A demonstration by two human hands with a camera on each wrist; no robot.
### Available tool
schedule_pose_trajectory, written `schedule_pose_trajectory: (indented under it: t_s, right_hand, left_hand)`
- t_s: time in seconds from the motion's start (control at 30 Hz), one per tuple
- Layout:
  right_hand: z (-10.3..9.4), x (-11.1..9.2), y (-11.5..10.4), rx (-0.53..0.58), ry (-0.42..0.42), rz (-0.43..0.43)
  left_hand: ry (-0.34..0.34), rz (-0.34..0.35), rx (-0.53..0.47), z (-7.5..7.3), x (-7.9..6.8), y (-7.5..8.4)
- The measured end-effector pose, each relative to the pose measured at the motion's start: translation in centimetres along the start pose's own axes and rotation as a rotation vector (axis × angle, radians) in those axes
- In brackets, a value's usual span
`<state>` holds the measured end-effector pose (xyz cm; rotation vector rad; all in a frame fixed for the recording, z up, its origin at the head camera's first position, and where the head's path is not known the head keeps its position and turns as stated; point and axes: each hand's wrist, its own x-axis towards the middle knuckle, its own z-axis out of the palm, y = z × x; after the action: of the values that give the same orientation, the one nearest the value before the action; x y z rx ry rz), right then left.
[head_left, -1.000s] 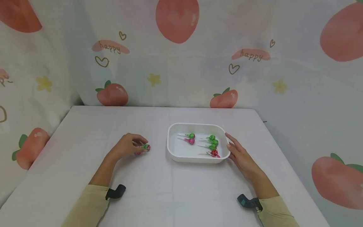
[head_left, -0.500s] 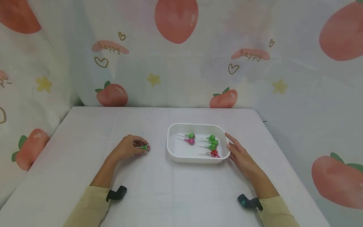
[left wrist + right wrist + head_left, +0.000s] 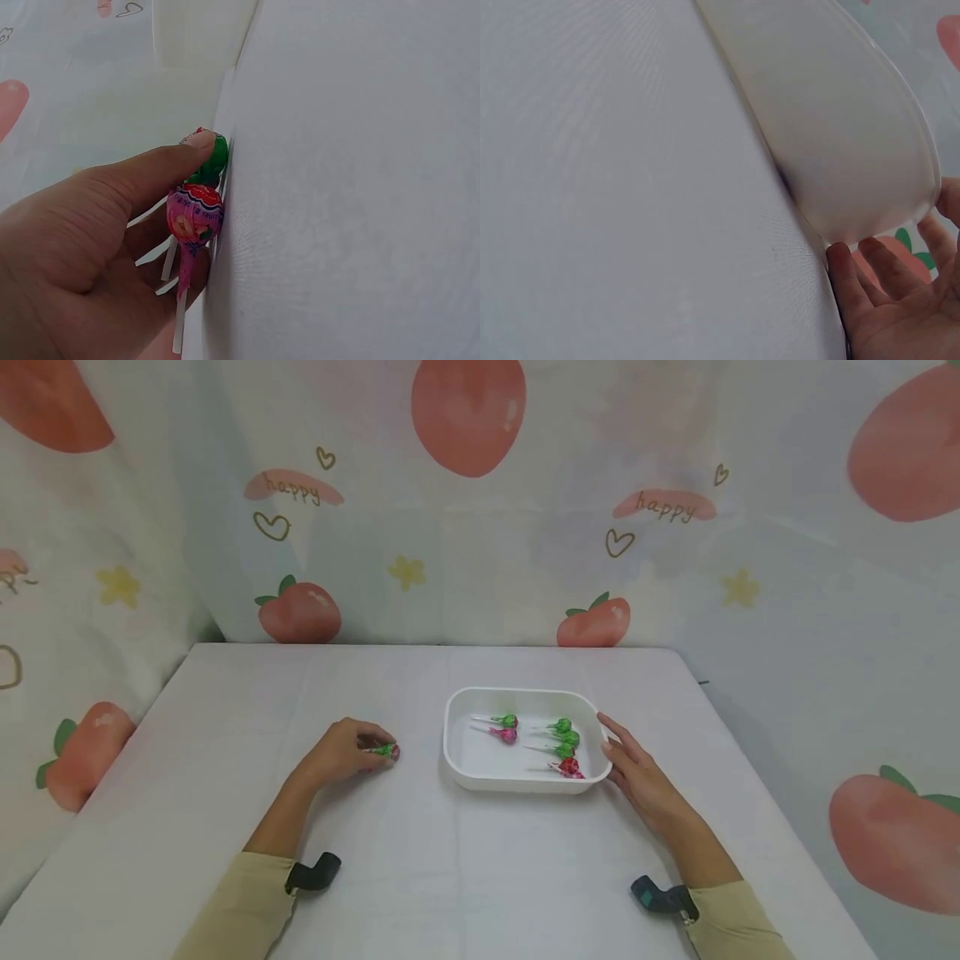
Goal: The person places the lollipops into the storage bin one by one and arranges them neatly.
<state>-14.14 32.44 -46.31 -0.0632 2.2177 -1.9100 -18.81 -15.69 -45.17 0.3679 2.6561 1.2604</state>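
Note:
My left hand (image 3: 345,752) is low over the table, left of the white tray. It pinches a green-wrapped lollipop (image 3: 216,159), with the thumb across the candy's top and the fingers behind it. A pink lollipop (image 3: 195,216) overlaps the green one in the left wrist view, its white stick pointing down; in the head view the hand mostly hides it. My right hand (image 3: 648,781) touches the right end of the white tray (image 3: 525,783) with extended fingers. In the right wrist view, fingertips (image 3: 840,255) meet the tray's outer wall at its base and rim.
Inside the tray, a green lollipop (image 3: 510,721) and a pink lollipop (image 3: 508,736) lie at the left. Several green lollipops (image 3: 564,750) and a red one (image 3: 568,765) form a column at the right. A white cloth covers the table (image 3: 390,877); a fruit-printed curtain (image 3: 480,560) hangs behind.
My left hand has dipped slightly with its fingers closer around the green lollipop, and the pink one beside it is now more hidden. The right hand and tray hold their place.

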Motion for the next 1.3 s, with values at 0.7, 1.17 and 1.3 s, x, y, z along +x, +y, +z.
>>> schedule_pose_trajectory:
  t_s: [0.7, 1.17, 1.3]
  right_hand:
    - [-0.1, -0.1, 0.1, 0.007, -0.007, -0.014]
    - [-0.1, -0.1, -0.1, 0.015, -0.013, -0.013]
    - [-0.1, -0.1, 0.0, 0.014, -0.009, -0.013]
  left_hand:
    - [0.022, 0.044, 0.043, -1.2, 0.8, 2.2]
    - [0.025, 0.136, 0.057, -1.6, 1.7, 4.3]
    - [0.022, 0.109, 0.038, -1.5, 1.9, 4.9]
